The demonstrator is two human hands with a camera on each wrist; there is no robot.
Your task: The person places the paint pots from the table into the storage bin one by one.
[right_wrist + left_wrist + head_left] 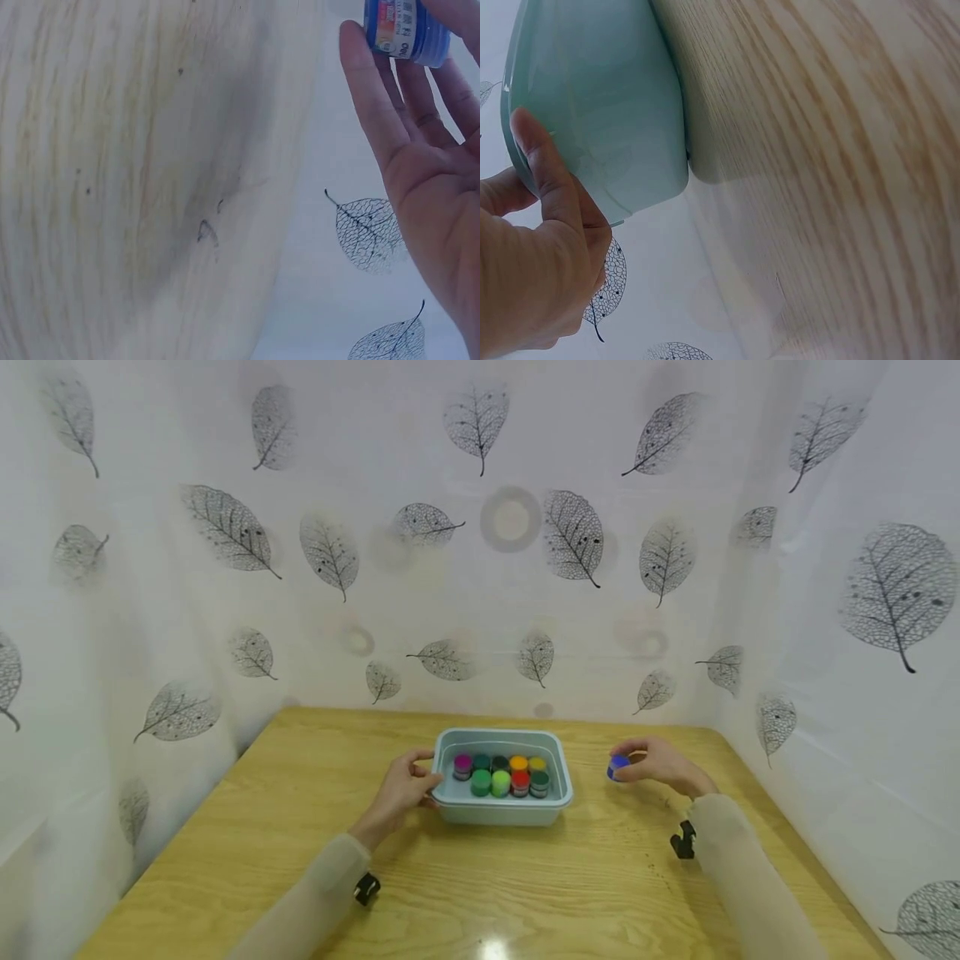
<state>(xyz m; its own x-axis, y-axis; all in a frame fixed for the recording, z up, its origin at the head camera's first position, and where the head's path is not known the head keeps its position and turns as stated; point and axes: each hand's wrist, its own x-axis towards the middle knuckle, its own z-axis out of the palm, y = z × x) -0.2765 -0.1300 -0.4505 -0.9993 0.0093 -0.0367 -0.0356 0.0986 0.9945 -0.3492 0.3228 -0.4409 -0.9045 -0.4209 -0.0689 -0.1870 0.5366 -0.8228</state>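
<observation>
A pale blue-green plastic box (495,815) stands on the table, and my left hand (402,789) grips its left rim. In the left wrist view, the fingers (551,176) of that hand lie along the box's outer wall, under the lip. Inside the box are several small paint jars, among them a purple one (462,765), a red one (520,782) and an orange one (518,764). To the right of the box, my right hand (660,763) holds a blue paint jar (397,30) between thumb and fingers. The jar's printed label faces the right wrist camera.
The wooden table (510,877) ends at a white curtain (480,610) with grey leaf prints, behind and on both sides. Small dark marks (208,232) show on the table surface near the right hand.
</observation>
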